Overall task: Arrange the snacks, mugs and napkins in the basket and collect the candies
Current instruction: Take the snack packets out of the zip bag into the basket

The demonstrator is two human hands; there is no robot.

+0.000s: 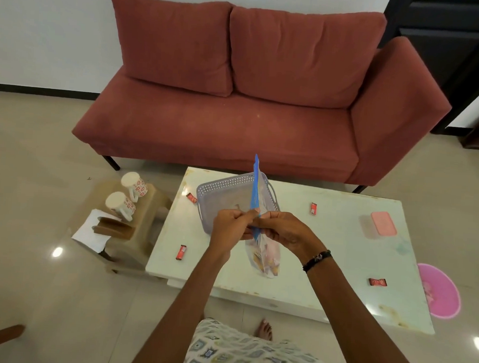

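Patterned clothing (240, 353) and a bare foot (265, 330) on the tiled floor are seen lowest in the frame, with two forearms reaching up from them. A clear zip bag of snacks (262, 254) with a blue seal strip is pinched at its top edge by the fingers (252, 214) of the left hand (230, 225) and held from the other side by the curled fingers of the right hand (283, 230); whether the seal is fully closed cannot be told. The bag is held in the air just above the near wall of the grey basket (227, 186), which stands on the white worktop (326, 241).

Four red wrapped candies (181, 252) lie scattered on the worktop, well apart. Two mugs (134, 183) and white napkins (90, 233) in a holder are set on a low stool (147, 218) beside it. A pink lidded box (383, 227) lies to the right.

If the seal is left partly open, snacks could probably spill when the bag is laid down. A bag laid flat across the basket would likely leave little room for the mugs.
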